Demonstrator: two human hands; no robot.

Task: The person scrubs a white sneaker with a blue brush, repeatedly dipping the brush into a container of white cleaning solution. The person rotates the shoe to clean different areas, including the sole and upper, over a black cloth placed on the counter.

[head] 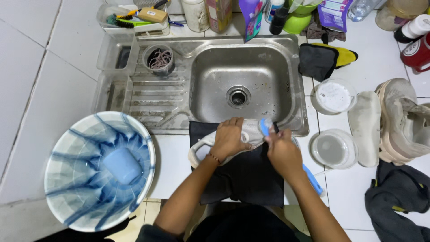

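Observation:
A dirty white sneaker [251, 132] lies on its side on a dark cloth [244, 175] at the front rim of the steel sink [242, 80]. My left hand [229, 138] presses down on it and grips its middle. Holding a blue-handled brush [265, 127], my right hand [283, 151] keeps the brush head against the toe end of the shoe. The brush's blue handle sticks out behind my wrist [313, 179].
A blue-and-white bucket [67, 179] with a blue scoop stands at the left. Right of the sink are two round containers [333, 96] [333, 149], an insole [365, 127], a second sneaker [403, 121], dark cloths [396, 201] and bottles along the back.

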